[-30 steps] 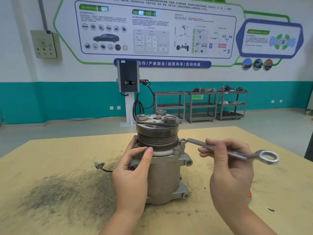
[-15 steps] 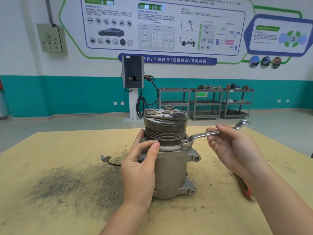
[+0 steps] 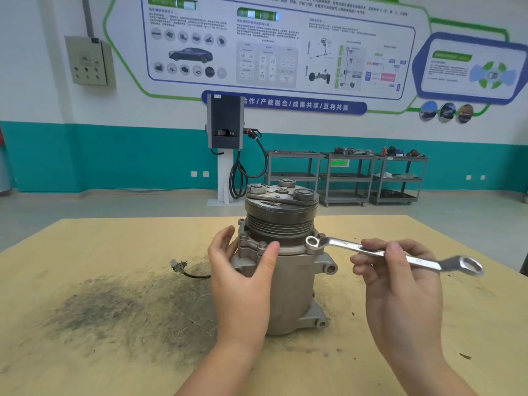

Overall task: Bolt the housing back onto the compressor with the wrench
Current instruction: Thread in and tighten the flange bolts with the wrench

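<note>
A grey metal compressor stands upright on the yellow table, with a dark grooved pulley on top. Its housing flange carries small bolts around the rim. My left hand grips the compressor body from the left, thumb across the flange. My right hand pinches the shaft of a silver double ring wrench. The wrench's small ring sits over a bolt on the flange's right side. Its large ring points right.
A dark dusty smear covers the table left of the compressor. A short cable with a plug trails from the compressor's left. Beyond the table stand a charging post and several metal carts.
My right hand has swung the wrench handle back toward me and to the right around the bolt. My left hand still holds the compressor.
</note>
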